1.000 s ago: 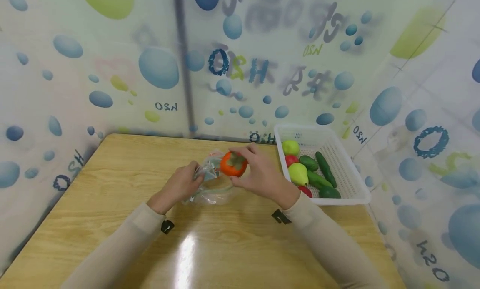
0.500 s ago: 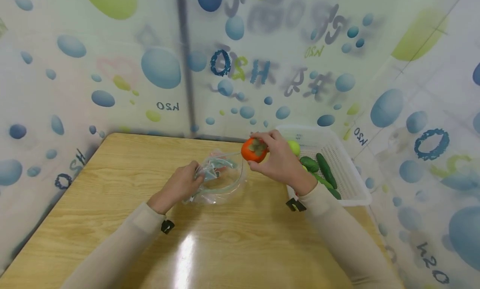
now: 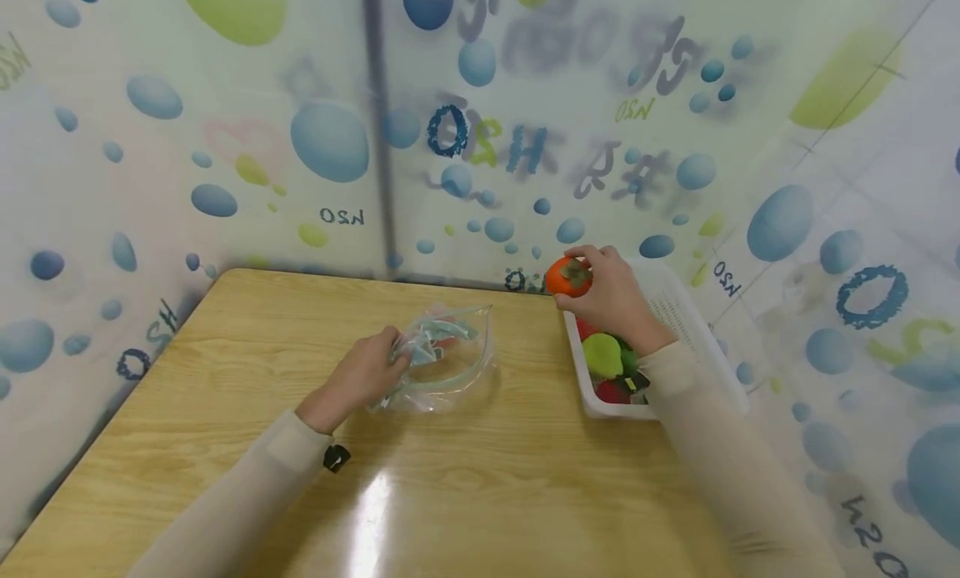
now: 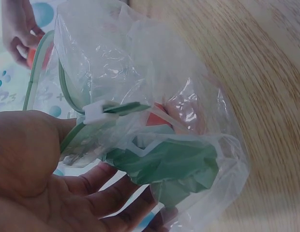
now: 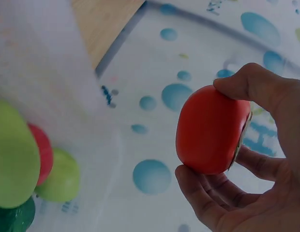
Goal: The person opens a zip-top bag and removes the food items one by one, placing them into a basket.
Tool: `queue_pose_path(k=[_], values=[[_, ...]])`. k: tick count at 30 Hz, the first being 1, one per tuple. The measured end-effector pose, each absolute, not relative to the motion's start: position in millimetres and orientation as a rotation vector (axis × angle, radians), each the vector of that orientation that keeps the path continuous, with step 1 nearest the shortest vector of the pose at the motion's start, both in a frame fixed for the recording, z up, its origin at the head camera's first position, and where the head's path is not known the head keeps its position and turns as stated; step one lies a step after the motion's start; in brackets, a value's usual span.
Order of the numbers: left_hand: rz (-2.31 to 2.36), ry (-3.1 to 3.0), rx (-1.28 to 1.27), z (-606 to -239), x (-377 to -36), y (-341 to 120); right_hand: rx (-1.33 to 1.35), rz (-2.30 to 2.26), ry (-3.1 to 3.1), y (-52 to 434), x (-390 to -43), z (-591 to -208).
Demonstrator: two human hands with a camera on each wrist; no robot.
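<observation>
Orange persimmon (image 3: 567, 277) aloft; clear bag (image 3: 442, 359) open.

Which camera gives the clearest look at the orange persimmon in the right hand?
The right wrist view: the persimmon fills much of the frame, side-on, pinched between thumb and fingers of the right hand. The head view shows it small, calyx visible, above the white basket. The left wrist view shows only an orange sliver behind the plastic bag.

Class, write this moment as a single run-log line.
right hand: holds persimmon over basket | left hand: grips plastic bag on table
</observation>
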State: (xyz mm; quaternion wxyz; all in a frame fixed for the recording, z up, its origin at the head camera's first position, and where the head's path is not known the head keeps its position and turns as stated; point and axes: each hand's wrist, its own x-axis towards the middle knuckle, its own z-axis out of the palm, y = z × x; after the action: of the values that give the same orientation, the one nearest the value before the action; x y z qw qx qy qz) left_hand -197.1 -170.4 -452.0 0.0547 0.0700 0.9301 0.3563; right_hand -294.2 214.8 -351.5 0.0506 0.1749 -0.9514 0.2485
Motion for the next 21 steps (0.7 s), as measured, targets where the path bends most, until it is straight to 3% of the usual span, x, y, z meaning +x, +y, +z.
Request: queue_pose_path(k=[21], values=[[1.069,2.832,0.181,-452,-197,-174,0.335,0.57,-3.132,284,-361,-372]])
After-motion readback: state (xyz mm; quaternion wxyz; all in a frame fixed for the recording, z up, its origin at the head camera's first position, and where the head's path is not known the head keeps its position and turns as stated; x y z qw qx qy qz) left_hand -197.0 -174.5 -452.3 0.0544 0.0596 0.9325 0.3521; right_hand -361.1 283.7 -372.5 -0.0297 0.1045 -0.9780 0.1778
